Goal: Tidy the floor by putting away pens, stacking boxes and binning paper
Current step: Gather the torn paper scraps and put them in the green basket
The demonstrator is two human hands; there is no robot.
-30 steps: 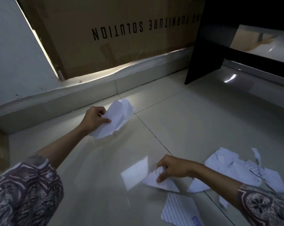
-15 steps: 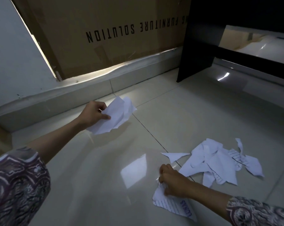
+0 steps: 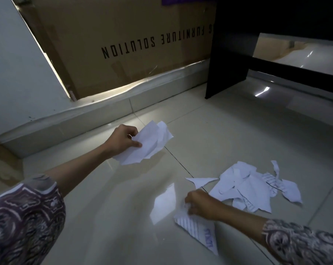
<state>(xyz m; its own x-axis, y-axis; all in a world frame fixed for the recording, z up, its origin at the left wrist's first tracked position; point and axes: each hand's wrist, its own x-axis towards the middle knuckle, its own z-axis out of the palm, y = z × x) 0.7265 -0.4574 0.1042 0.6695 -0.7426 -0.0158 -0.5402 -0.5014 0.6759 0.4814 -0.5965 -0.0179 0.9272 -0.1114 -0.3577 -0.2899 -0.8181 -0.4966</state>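
Observation:
My left hand (image 3: 123, 139) is closed around a bunch of crumpled white paper (image 3: 148, 145), held just above the tiled floor near the skirting. Lower right, my right hand (image 3: 198, 202) pinches the top edge of a lined paper scrap (image 3: 200, 229) with blue writing that lies on the floor. A pile of torn white and lined paper pieces (image 3: 250, 186) is spread on the tiles just right of that hand. A small pointed scrap (image 3: 200, 181) lies beside the pile, above my right hand.
A large cardboard box (image 3: 123, 44) printed "FURNITURE SOLUTION" upside down leans against the wall behind the skirting. A black desk panel (image 3: 230, 54) stands at the upper right. Glossy tiles (image 3: 114, 217) carry a bright window reflection.
My right hand has shifted its grip onto the lined scrap's top edge and lifted it slightly. The view has tilted a little. The left hand keeps its paper bunch.

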